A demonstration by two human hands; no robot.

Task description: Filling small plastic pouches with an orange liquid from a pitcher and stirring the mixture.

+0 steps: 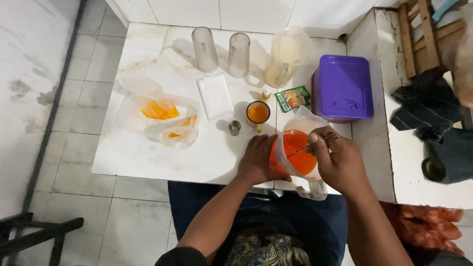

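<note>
Jug [295, 152] of orange liquid at desk [162, 157] near edge | left hand [257, 160] flat against its side, steadying (no wrap) | right hand [340, 160] fingers pinched on stirrer [309, 146], slanting left-down into jug

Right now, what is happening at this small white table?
A seated person steadies a clear plastic jug of orange liquid with the left hand. The right hand holds a thin metal utensil dipped into the liquid. Nearby on the table stand a small cup of orange liquid, two clear tumblers, a second, pale-filled jug and a purple lidded box.
</note>
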